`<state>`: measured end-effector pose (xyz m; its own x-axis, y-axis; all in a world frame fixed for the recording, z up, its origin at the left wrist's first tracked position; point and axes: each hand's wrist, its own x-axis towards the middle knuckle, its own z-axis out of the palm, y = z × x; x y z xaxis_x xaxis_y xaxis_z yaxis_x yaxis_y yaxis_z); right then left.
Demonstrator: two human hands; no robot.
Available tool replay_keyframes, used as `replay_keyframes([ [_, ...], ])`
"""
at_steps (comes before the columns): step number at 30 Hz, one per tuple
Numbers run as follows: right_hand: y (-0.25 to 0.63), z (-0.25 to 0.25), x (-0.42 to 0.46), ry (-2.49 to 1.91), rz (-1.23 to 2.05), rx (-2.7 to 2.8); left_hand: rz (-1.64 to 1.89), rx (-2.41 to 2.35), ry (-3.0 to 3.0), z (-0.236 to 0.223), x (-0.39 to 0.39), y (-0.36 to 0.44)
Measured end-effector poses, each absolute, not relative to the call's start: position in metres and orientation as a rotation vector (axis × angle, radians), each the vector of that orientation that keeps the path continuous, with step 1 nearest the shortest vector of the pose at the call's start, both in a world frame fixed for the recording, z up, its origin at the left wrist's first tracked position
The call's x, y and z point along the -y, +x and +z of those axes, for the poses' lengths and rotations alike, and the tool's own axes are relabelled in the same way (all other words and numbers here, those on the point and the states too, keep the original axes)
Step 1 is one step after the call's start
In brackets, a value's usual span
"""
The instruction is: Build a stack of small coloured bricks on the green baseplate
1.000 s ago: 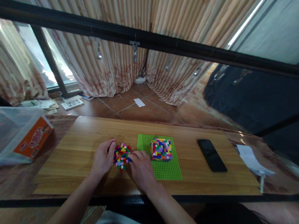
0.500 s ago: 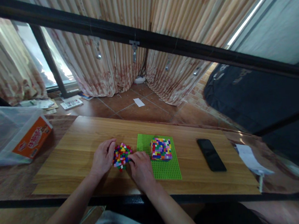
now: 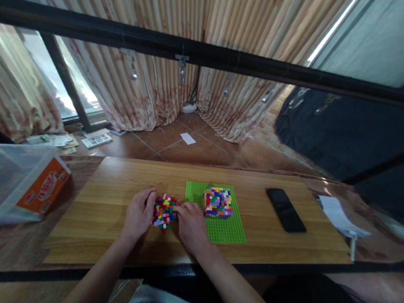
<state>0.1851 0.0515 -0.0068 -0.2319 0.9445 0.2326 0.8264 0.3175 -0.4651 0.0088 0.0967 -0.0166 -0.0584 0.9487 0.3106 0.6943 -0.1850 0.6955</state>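
Note:
A loose pile of small multicoloured toy bricks (image 3: 164, 210) lies on the wooden board between my hands. My left hand (image 3: 139, 212) rests at the pile's left side, its fingers stretched out along the edge, holding nothing that shows. On the pile's right side is my right hand (image 3: 191, 223), fingers bent and drawn together, the fingertips touching the bricks. Whether a brick is between those fingertips is too small to see. Just right of this hand, a block built of many coloured bricks (image 3: 217, 201) stands on a green studded baseplate (image 3: 226, 234), whose left part the hand overlaps.
A black phone (image 3: 285, 210) lies on the wooden board (image 3: 118, 180), right of the baseplate. White paper (image 3: 338, 213) is beyond the board's right end. A clear plastic box (image 3: 3, 169) with an orange label stands at the left. A dark metal bar (image 3: 213, 55) crosses above.
My right hand has shifted very slightly, its fingertips now a little higher and further right at the pile's edge. My left hand, the built block and the baseplate look unmoved.

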Motion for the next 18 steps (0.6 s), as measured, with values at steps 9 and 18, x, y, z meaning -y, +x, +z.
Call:
replay_keyframes([
  [9,0.187,-0.005,-0.055,-1.578,0.325,2.115,1.106,-1.761,1.891,-0.017,-0.097,0.009],
  [18,0.185,0.002,-0.064,-1.6,0.261,2.256,1.102,-1.761,1.903,-0.019,-0.097,0.009],
])
